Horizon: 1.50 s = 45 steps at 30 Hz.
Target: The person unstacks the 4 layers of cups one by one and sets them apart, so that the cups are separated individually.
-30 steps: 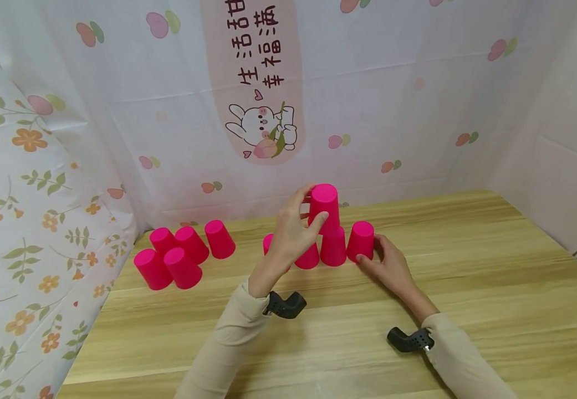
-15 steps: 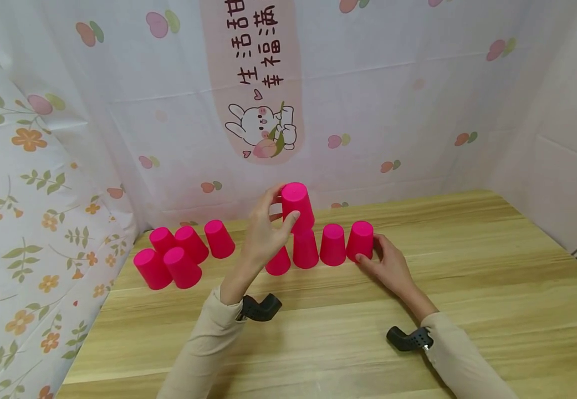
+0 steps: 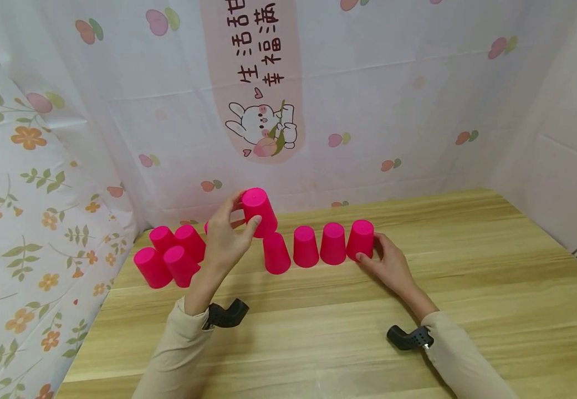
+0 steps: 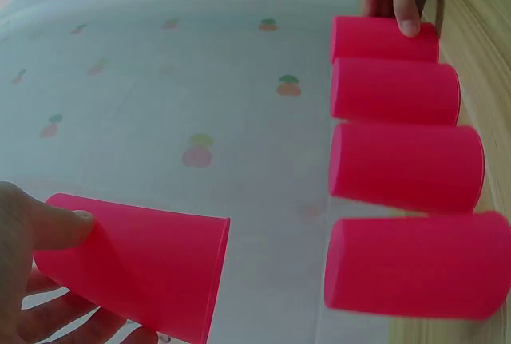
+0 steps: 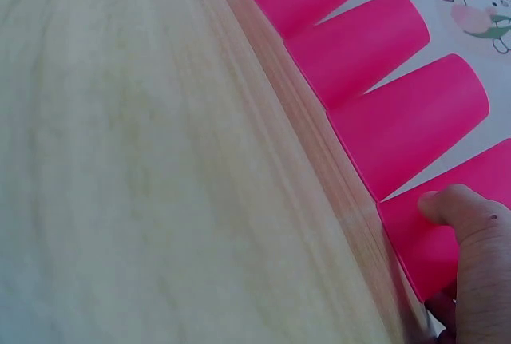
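My left hand (image 3: 223,241) grips an upside-down pink cup (image 3: 260,213), thumb on the near side and fingers behind. This cup is raised, just beyond the left end of a row of upside-down pink cups; in the head view its rim overlaps the top of the leftmost row cup (image 3: 276,256). Down at the row's right end, my right hand (image 3: 389,265) holds the last cup (image 3: 360,241) low on its side, with the thumb (image 5: 455,204) across its front in the right wrist view. Two more cups (image 3: 306,246) stand between these end cups.
Several more upside-down pink cups (image 3: 152,269) stand in a cluster on the left of the wooden table (image 3: 318,332); my left hand partly hides one. A white patterned curtain (image 3: 393,111) hangs behind the table's back edge.
My left hand has carried its cup leftward along the row, from above the right part to past the left end, uncovering the row cups. The right hand has stayed on its cup.
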### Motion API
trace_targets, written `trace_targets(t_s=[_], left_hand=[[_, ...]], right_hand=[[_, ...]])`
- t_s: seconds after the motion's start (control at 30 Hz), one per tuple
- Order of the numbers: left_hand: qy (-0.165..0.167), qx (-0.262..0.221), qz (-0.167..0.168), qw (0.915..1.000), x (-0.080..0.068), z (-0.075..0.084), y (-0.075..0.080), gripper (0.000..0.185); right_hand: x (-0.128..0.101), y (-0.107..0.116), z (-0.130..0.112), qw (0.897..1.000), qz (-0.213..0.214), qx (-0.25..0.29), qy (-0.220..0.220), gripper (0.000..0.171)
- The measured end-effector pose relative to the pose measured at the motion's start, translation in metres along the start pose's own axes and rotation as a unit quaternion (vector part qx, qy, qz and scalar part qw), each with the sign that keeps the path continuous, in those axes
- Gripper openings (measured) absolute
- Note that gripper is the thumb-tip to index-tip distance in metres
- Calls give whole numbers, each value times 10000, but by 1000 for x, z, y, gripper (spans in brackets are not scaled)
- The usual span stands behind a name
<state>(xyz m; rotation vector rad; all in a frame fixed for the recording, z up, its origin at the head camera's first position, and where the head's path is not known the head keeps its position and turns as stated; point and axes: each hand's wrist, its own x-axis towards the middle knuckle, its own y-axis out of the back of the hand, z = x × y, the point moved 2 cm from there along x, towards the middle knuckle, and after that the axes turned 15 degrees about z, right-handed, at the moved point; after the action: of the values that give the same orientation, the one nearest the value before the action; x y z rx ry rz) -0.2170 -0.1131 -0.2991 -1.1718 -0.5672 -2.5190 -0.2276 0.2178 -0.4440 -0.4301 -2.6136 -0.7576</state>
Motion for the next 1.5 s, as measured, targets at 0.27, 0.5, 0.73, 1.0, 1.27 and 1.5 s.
trace_targets(t_s=[0.27, 0.5, 0.73, 1.0, 1.27, 1.5], left_hand=[[98, 214, 105, 9997, -4, -11, 25, 60], [138, 590, 128, 9981, -10, -20, 40, 58], [278, 739, 54, 9969, -17, -30, 55, 60], [360, 938, -41, 9949, -25, -41, 68, 58], [395, 1092, -84, 9932, -32, -50, 71, 59], [334, 1304, -45, 9909, -40, -58, 74, 60]], right_hand=[[0, -1, 1, 10000, -27, -52, -66, 59], [0, -2, 0, 10000, 9, -45, -37, 59], [0, -1, 1, 10000, -15, -3, -40, 59], [0, 0, 1, 10000, 8, -18, -18, 59], [1, 0, 1, 10000, 12, -46, -23, 59], [1, -1, 1, 10000, -15, -64, -29, 60]])
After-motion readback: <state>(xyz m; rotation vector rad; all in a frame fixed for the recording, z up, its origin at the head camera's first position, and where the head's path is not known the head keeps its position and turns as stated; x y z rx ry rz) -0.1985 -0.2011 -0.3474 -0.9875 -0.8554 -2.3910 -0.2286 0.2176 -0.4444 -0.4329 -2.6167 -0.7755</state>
